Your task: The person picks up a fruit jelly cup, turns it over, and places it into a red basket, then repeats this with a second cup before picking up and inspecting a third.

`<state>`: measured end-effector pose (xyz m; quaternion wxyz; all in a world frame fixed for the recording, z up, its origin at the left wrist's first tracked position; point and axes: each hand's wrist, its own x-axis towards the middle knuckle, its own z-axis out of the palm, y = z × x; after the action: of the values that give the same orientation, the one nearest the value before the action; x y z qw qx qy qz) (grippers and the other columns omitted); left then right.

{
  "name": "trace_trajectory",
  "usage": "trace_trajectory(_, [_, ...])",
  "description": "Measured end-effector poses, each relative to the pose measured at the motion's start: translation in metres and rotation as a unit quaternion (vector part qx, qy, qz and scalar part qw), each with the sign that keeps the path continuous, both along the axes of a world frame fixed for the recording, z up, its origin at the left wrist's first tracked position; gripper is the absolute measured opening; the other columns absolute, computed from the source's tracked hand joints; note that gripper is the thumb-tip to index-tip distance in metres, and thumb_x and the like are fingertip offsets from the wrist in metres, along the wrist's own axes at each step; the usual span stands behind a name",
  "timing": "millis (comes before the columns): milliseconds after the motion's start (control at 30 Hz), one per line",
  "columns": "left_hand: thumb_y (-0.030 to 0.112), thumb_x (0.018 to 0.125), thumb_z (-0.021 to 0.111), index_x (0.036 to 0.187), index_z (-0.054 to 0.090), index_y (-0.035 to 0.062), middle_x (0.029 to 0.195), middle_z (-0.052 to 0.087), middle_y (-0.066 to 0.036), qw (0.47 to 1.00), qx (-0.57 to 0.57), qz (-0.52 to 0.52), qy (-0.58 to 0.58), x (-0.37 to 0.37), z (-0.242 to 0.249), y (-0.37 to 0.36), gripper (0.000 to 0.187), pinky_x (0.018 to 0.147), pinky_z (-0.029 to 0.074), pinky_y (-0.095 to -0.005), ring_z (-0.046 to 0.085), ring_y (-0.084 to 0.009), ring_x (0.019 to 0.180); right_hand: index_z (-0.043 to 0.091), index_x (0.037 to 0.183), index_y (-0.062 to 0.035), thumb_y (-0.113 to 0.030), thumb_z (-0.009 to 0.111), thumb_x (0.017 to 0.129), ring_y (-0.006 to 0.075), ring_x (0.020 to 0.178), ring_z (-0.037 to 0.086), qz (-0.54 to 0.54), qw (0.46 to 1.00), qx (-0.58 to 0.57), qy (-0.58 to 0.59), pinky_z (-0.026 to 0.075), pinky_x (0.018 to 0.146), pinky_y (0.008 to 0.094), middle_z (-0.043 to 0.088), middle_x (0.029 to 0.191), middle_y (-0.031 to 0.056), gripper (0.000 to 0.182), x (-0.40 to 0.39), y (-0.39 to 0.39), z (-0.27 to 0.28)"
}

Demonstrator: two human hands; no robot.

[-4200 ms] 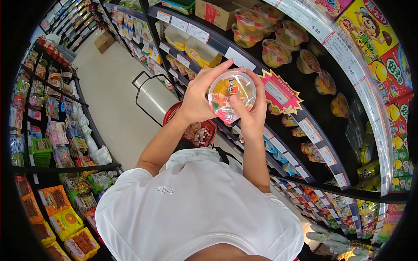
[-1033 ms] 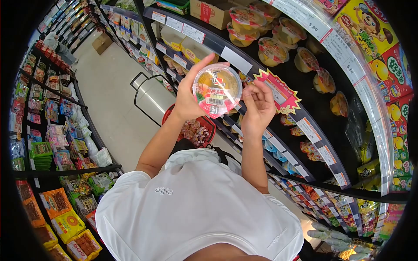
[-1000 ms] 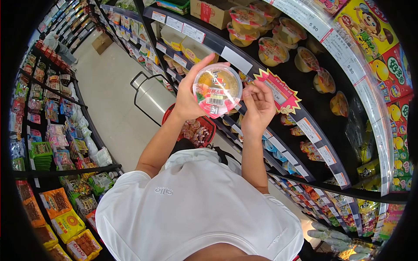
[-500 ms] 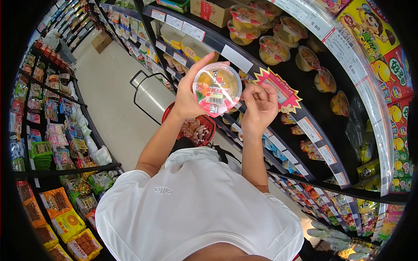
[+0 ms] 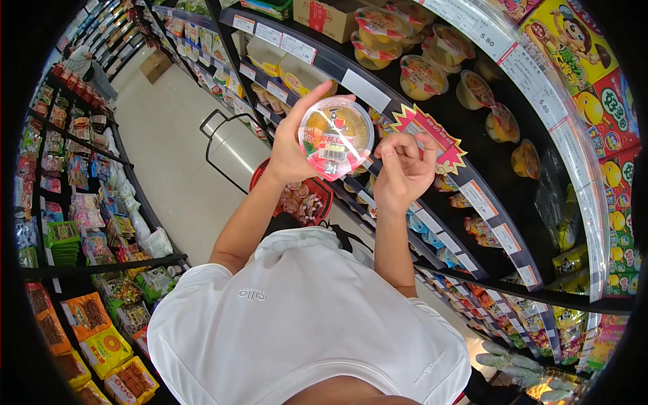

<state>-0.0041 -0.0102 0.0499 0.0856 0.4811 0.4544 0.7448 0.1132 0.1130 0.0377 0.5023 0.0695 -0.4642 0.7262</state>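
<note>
My left hand (image 5: 291, 145) is closed around the side of a clear fruit jelly cup (image 5: 335, 138). Its round lid faces me, with a red and white label, a barcode and yellow contents showing. Just right of the cup, my right hand (image 5: 403, 179) is raised palm toward me. Its fingers are loosely bent and a little apart, and I see nothing in them. Behind that hand, a pink starburst price sign (image 5: 432, 138) sticks out from the shelf edge. Similar fruit cups (image 5: 424, 77) stand on the dark shelf beyond.
A red shopping basket (image 5: 316, 202) with small packaged items sits on the floor, its black handle (image 5: 208, 145) to the left. Packed snack shelves (image 5: 101, 236) line the left side. Up the aisle are a person (image 5: 88, 67) and a cardboard box (image 5: 156, 65).
My right hand has shifted slightly right and its fingers have loosened a little. The jelly cup stays in my left hand, in almost the same place.
</note>
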Motion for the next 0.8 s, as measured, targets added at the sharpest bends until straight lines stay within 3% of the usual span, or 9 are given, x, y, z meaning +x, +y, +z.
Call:
trace_trajectory(400, [0.007, 0.054, 0.093, 0.147, 0.029, -0.0018, 0.135, 0.053, -0.021, 1.000, 0.000, -0.001, 0.005, -0.0018, -0.0012, -0.0019, 0.113, 0.101, 0.046, -0.0357, 0.057, -0.0229, 0.120, 0.039, 0.119, -0.0055, 0.016, 0.062, 0.080, 0.0141, 0.077, 0.058, 0.005, 1.000, 0.016, 0.011, 0.047, 0.069, 0.0250, 0.063, 0.089, 0.0148, 0.051, -0.0005, 0.0000, -0.0021])
trace_trajectory(800, [0.007, 0.058, 0.090, 0.146, 0.027, -0.0033, 0.134, 0.053, -0.025, 1.000, -0.001, 0.002, 0.001, -0.0037, -0.0016, -0.0054, 0.109, 0.103, 0.045, -0.0373, 0.055, -0.0260, 0.122, 0.036, 0.117, -0.0077, 0.017, 0.062, 0.079, 0.0135, 0.078, 0.057, 0.006, 0.999, 0.044, 0.003, 0.047, 0.071, 0.0253, 0.062, 0.090, 0.0148, 0.052, -0.0019, -0.0027, -0.0032])
